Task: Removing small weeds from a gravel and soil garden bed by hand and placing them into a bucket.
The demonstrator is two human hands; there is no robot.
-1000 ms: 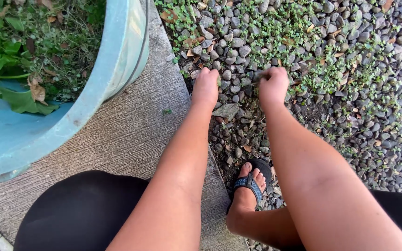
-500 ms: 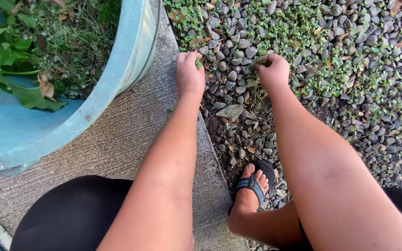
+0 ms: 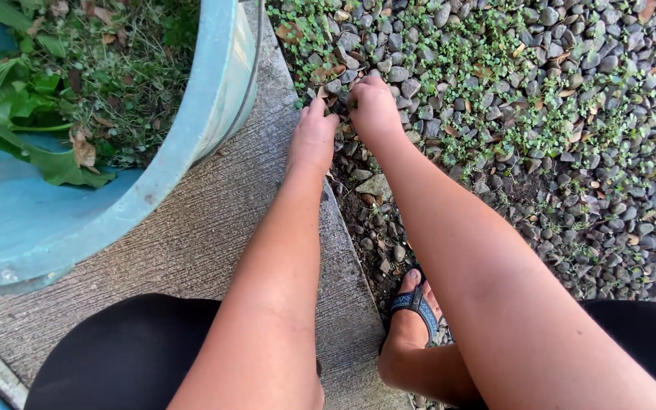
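Note:
My left hand (image 3: 311,137) reaches down to the grey gravel (image 3: 571,190) at the edge of the concrete strip (image 3: 191,243), fingers pointing forward onto the stones. My right hand (image 3: 373,106) sits just beside it, knuckles up, fingers curled down among small green weeds (image 3: 320,34) growing between the stones. Whether either hand has hold of a weed is hidden by the fingers. Both hands nearly touch.
A large light-blue tub (image 3: 199,129) with pulled green leaves and dry stalks (image 3: 62,91) stands on the concrete to the left. My foot in a dark flip-flop (image 3: 413,307) rests on the gravel below the hands. More weeds (image 3: 510,68) spread across the stones to the right.
Both hands have moved forward and closer together along the gravel edge. The right hand has shifted left, next to the left hand. The view has moved a little.

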